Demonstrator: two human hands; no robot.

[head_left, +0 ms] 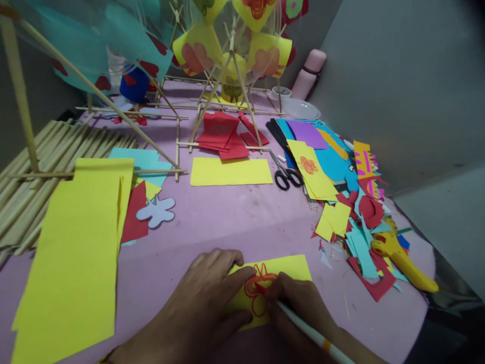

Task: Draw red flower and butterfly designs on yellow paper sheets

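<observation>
My right hand (299, 306) grips a felt-tip marker (312, 332) with a white barrel and an orange band. Its red tip rests on a small yellow paper card (293, 267). A red looped drawing (258, 306), shaped like a butterfly or flower, covers the card's middle. My left hand (204, 296) lies flat over the card's left side, fingers stretched out and holding it down. Beyond it lies a pale, petal-shaped cutout (156, 212). Part of the drawing is hidden by my fingers.
Large yellow sheets (76, 263) and rolled sticks (22, 197) lie left. Black-handled scissors (287, 177) lie near a yellow strip (231, 172). At right are paper scraps (364, 247) and a yellow tool (409, 263). Stick frames with decorated wheels (233, 45) stand behind.
</observation>
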